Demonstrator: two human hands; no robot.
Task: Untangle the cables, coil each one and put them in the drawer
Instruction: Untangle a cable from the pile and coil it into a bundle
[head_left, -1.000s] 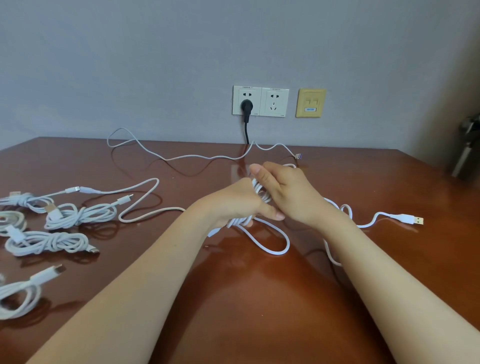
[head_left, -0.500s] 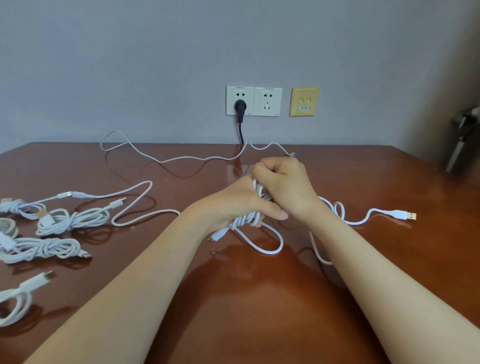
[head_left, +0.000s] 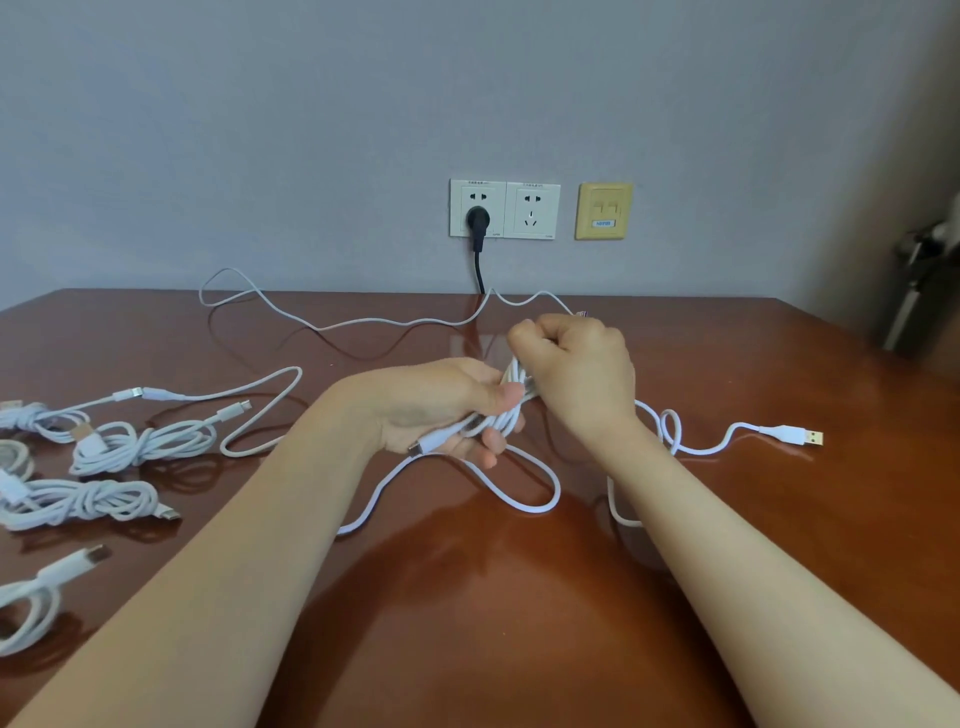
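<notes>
Table (head_left: 519, 597): glossy reddish wood.
Wall (head_left: 311, 130): grey; double socket (head_left: 504, 209), black plug (head_left: 477, 218).
Left hand (head_left: 431, 410): clasping white cable bundle (head_left: 496, 422).
Right hand (head_left: 576, 369): gripping same bundle.

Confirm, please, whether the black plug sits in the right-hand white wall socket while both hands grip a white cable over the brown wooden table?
Not quite: the head view shows the black plug in the left-hand white wall socket. The rest stands: left hand and right hand both grip the white cable over the brown wooden table.

No legible text or labels anywhere.
</notes>
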